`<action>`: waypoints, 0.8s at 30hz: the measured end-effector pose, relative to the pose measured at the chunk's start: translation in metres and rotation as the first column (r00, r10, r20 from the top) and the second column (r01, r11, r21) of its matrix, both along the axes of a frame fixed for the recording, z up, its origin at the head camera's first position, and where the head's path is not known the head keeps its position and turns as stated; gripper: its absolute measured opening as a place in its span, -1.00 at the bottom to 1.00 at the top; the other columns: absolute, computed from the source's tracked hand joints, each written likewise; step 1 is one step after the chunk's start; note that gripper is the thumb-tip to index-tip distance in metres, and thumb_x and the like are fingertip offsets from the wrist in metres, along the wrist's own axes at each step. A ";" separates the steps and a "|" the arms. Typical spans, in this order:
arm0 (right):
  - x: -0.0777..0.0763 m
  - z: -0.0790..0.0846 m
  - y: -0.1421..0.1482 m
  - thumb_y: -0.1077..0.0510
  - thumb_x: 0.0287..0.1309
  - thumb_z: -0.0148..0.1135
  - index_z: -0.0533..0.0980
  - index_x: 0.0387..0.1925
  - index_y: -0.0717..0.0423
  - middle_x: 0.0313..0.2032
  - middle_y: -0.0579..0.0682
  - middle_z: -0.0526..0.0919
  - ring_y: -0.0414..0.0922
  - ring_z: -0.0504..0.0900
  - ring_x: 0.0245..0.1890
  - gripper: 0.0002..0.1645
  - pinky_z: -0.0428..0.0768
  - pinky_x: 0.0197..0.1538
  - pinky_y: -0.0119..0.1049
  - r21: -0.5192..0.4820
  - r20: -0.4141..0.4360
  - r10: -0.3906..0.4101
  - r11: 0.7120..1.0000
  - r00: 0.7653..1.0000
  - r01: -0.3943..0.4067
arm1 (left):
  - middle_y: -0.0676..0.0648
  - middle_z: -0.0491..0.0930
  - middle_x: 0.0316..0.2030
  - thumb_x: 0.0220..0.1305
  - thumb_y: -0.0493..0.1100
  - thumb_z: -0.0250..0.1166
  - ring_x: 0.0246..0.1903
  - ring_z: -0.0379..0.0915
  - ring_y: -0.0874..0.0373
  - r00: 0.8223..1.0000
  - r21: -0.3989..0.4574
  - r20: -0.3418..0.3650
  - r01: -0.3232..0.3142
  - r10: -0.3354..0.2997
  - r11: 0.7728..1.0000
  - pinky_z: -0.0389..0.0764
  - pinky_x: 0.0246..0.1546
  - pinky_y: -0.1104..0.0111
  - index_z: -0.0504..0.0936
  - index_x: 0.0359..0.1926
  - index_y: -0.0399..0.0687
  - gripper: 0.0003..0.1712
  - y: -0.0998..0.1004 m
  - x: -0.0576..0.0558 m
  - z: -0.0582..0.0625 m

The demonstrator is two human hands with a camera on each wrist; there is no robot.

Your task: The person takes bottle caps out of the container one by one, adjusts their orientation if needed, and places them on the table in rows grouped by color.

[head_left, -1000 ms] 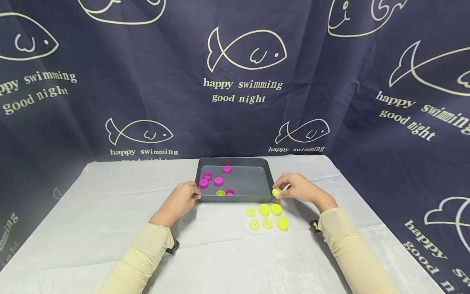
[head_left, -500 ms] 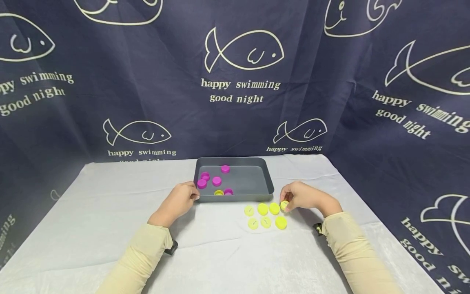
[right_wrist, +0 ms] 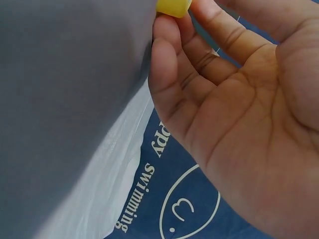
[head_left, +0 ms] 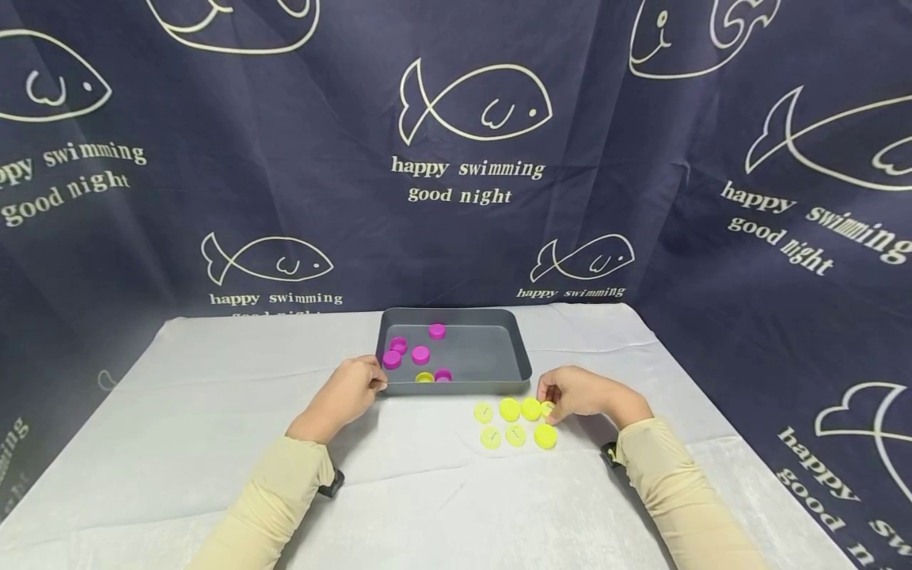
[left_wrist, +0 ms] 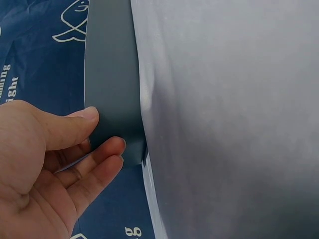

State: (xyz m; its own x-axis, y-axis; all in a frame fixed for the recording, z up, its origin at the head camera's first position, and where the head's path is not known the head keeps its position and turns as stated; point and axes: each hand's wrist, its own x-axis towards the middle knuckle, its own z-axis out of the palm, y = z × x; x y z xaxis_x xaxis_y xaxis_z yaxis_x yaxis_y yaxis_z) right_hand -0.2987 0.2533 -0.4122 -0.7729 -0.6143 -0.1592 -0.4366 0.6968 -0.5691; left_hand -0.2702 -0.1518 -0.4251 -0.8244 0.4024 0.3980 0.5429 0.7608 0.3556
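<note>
My left hand (head_left: 347, 393) grips the near left corner of a dark grey tray (head_left: 480, 356); in the left wrist view the thumb lies at the rim of the tray (left_wrist: 112, 69) and fingertips rest against its outer wall. My right hand (head_left: 587, 390) pinches a yellow bottle cap (head_left: 547, 408) at the right end of the back row, partly covered by the fingers. That same yellow cap (right_wrist: 172, 7) shows at the top of the right wrist view. Beside it on the cloth lie several more yellow caps (head_left: 509, 409) in two rows, some with small dark marks.
Inside the tray are several magenta caps (head_left: 421, 355), mostly toward the left, plus a yellow cap (head_left: 424, 378) by the front wall. A white cloth (head_left: 427, 491) covers the table. Behind it hangs a dark blue fish-print curtain (head_left: 356, 198).
My right hand has brought the yellow cap from the tray's right front corner toward me, then slightly left to the end of the back row. The left hand stays at the tray corner.
</note>
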 end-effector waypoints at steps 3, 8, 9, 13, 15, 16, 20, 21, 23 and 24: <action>0.000 0.000 0.001 0.38 -0.23 0.52 0.55 -0.36 0.13 -0.44 -0.08 0.56 -0.22 0.46 -0.42 -0.65 0.50 -0.30 -0.37 -0.006 0.001 0.001 1.000 1.000 -0.001 | 0.08 0.51 -0.47 0.12 -0.50 0.32 -0.42 0.41 0.24 1.000 0.000 0.001 -0.004 0.004 1.000 0.62 -0.29 0.33 0.75 -0.44 -0.26 -0.86 0.000 0.000 0.000; 0.000 0.002 0.001 0.35 -0.21 0.52 0.56 -0.34 0.13 -0.43 -0.08 0.57 -0.21 0.46 -0.41 -0.66 0.51 -0.29 -0.37 -0.008 0.010 0.011 1.000 1.000 -0.011 | 0.08 0.52 -0.46 0.12 -0.49 0.33 -0.42 0.43 0.24 1.000 0.000 0.002 -0.007 0.007 1.000 0.62 -0.29 0.33 0.75 -0.44 -0.25 -0.86 0.000 0.000 0.000; 0.001 0.002 0.001 0.34 -0.21 0.52 0.56 -0.33 0.14 -0.42 -0.08 0.57 -0.21 0.47 -0.40 -0.66 0.51 -0.28 -0.36 -0.014 0.014 0.012 1.000 1.000 -0.012 | 0.08 0.52 -0.46 0.12 -0.49 0.33 -0.41 0.44 0.24 1.000 0.002 0.002 -0.008 0.008 1.000 0.63 -0.29 0.33 0.75 -0.44 -0.25 -0.86 0.000 0.000 0.000; 0.001 0.006 0.002 0.30 -0.18 0.52 0.57 -0.29 0.19 -0.39 -0.06 0.61 -0.17 0.52 -0.36 -0.66 0.55 -0.23 -0.34 -0.038 0.044 -0.014 0.999 0.999 0.015 | 0.08 0.53 -0.46 0.12 -0.49 0.33 -0.41 0.45 0.24 1.000 0.008 0.002 -0.009 0.009 1.000 0.63 -0.27 0.32 0.76 -0.43 -0.25 -0.86 -0.001 0.000 0.000; 0.000 0.008 0.003 0.29 -0.15 0.52 0.58 -0.29 0.20 -0.38 -0.06 0.63 -0.17 0.55 -0.35 -0.67 0.57 -0.23 -0.32 -0.051 0.037 -0.034 0.998 0.999 0.036 | 0.08 0.53 -0.46 0.12 -0.49 0.33 -0.41 0.44 0.23 1.000 0.009 0.003 -0.009 0.009 1.000 0.63 -0.28 0.32 0.75 -0.44 -0.25 -0.87 -0.001 0.001 0.000; 0.000 0.009 0.004 0.29 -0.13 0.51 0.58 -0.29 0.20 -0.38 -0.08 0.64 -0.17 0.57 -0.35 -0.69 0.58 -0.22 -0.32 -0.054 0.013 -0.040 0.998 0.999 0.041 | 0.08 0.53 -0.46 0.12 -0.49 0.33 -0.41 0.44 0.24 1.000 0.010 0.005 -0.009 0.009 1.000 0.62 -0.28 0.32 0.75 -0.44 -0.25 -0.87 -0.001 0.001 0.001; 0.000 0.014 0.001 0.24 0.02 0.41 0.60 -0.39 0.08 -0.45 -0.17 0.62 -0.21 0.55 -0.40 -0.89 0.58 -0.26 -0.29 -0.065 -0.206 -0.102 0.994 0.973 0.090 | 0.08 0.52 -0.47 0.12 -0.48 0.34 -0.42 0.43 0.24 1.000 0.016 0.013 -0.012 0.012 1.000 0.62 -0.30 0.32 0.75 -0.44 -0.25 -0.87 -0.001 0.002 0.001; 0.000 0.015 0.000 0.22 0.05 0.39 0.60 -0.42 0.04 -0.46 -0.19 0.61 -0.22 0.55 -0.41 -0.92 0.57 -0.26 -0.27 -0.078 -0.277 -0.124 0.991 0.953 0.107 | 0.09 0.52 -0.47 0.12 -0.48 0.34 -0.42 0.43 0.24 1.000 0.016 0.015 -0.012 0.012 1.000 0.62 -0.30 0.33 0.75 -0.44 -0.25 -0.87 -0.001 0.001 0.001; 0.001 0.016 -0.004 0.19 0.10 0.35 0.59 -0.45 -0.02 -0.46 -0.22 0.59 -0.20 0.54 -0.40 -0.92 0.55 -0.25 -0.25 -0.121 -0.393 -0.174 0.983 0.903 0.137 | 0.09 0.52 -0.47 0.12 -0.48 0.34 -0.42 0.43 0.24 1.000 0.018 0.015 -0.007 0.006 1.000 0.62 -0.30 0.33 0.75 -0.44 -0.25 -0.88 0.000 0.001 0.002; 0.001 0.016 -0.006 0.18 0.11 0.36 0.60 -0.45 -0.03 -0.44 -0.22 0.59 -0.19 0.55 -0.38 -0.92 0.54 -0.24 -0.24 -0.149 -0.438 -0.194 0.979 0.878 0.142 | 0.09 0.52 -0.47 0.12 -0.48 0.34 -0.42 0.43 0.24 1.000 0.018 0.015 -0.004 0.003 1.000 0.62 -0.30 0.34 0.75 -0.44 -0.25 -0.88 0.000 0.001 0.002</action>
